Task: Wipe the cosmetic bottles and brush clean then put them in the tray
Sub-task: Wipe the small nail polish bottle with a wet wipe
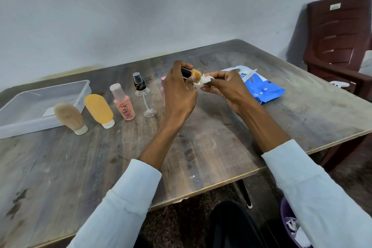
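Brush held over the tabletop, wipe against its bristles.

Your left hand (179,88) grips the brush (191,74) by its black handle, long axis running left to right, bristles toward your right hand (225,86), which pinches a white wipe (204,82) touching the bristle end. The clear tray (83,90) lies far left, past the standing bottles, nearer your left hand. Writing on the blue wipes pack (263,90) and the pink bottle (123,104) is too blurred to read.
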